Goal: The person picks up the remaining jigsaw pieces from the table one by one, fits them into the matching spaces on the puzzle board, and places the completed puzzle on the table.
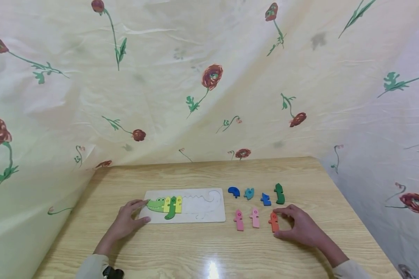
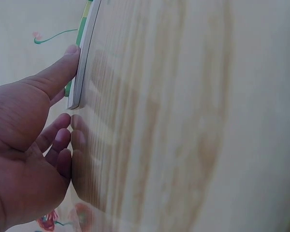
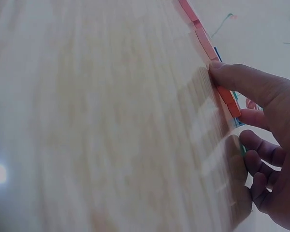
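Note:
A pale puzzle board point(image 1: 200, 215) lies on the table, with a crocodile's green head point(image 1: 156, 205), yellow pieces and a green piece point(image 1: 172, 209) set at its left end. My left hand point(image 1: 128, 220) rests at the board's left end, its thumb touching the near edge; in the left wrist view the thumb lies against the board's side point(image 2: 76, 94). To the right of the board, my right hand point(image 1: 300, 228) pinches an orange puzzle piece point(image 1: 274, 222) between thumb and index finger. The right wrist view shows this orange piece point(image 3: 228, 100) edge-on, the other fingers curled beneath.
Left of the orange piece lie two pink pieces point(image 1: 239, 220). Behind them are a dark blue piece point(image 1: 234, 192), a light blue piece point(image 1: 249, 193), another blue piece point(image 1: 265, 199) and a dark green piece point(image 1: 279, 193). A flowered cloth point(image 1: 167, 97) hangs around the wooden table point(image 1: 181, 252).

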{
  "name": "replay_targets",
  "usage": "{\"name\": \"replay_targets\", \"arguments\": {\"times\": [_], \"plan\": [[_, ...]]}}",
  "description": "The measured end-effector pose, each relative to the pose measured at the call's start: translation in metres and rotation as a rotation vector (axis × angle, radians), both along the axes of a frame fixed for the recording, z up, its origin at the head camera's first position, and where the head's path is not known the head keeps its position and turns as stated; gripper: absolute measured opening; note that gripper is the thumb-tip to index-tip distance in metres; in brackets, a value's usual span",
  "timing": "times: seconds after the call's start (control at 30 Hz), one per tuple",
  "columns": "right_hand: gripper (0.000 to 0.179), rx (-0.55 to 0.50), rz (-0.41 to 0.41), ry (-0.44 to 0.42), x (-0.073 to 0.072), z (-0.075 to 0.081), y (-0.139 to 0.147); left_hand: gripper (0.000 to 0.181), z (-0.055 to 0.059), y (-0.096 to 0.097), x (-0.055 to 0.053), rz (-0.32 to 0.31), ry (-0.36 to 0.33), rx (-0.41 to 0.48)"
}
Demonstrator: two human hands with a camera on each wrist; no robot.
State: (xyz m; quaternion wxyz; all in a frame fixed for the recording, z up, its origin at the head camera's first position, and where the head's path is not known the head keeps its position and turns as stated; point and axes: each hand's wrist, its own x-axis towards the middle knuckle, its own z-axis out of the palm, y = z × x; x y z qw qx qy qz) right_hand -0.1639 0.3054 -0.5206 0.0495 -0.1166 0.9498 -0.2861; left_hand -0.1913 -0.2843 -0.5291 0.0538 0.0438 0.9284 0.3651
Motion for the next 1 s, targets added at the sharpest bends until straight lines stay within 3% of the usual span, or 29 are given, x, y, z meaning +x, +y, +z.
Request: {"name": "replay_targets", "arguments": {"times": [0.53, 1.0], "plan": [[0.074, 0.002, 0.012, 0.014, -0.006, 0.01, 0.003, 0.067, 0.001, 0.0, 0.002, 0.0, 0.006, -0.011], [0.066, -0.016, 0.108, 0.176, -0.019, 0.038, -0.01, 0.066, -0.001, 0.001, 0.002, -0.001, 0.029, -0.018]]}}
